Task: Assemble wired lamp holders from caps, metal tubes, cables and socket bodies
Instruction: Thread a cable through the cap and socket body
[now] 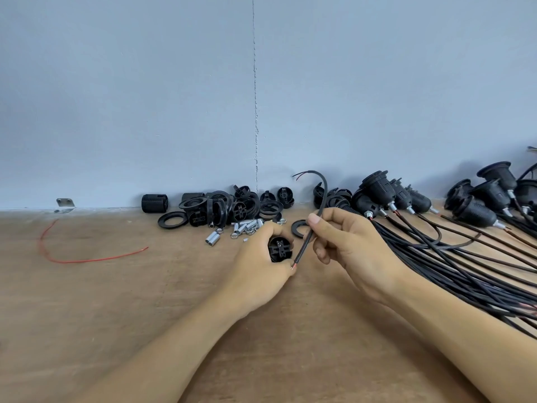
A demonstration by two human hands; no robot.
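Note:
My left hand (pixel 258 266) grips a black cap (pixel 279 249) with its open inner side facing me. My right hand (pixel 345 242) pinches a short black cable (pixel 319 207) between thumb and fingers. The cable's lower stripped end (pixel 294 267) sits just right of the cap, near my left thumb. Its upper end (pixel 299 174) curves up to the left and shows bare red and black wires. Behind my left hand lies a heap of small metal tubes (pixel 247 225).
A pile of black caps, rings and socket parts (pixel 229 206) lies against the grey wall. Finished lamp holders (pixel 386 194) with long black cables (pixel 465 263) fan out on the right. A loose red wire (pixel 78 258) lies on the wooden table's left side, near a metal bracket (pixel 65 203).

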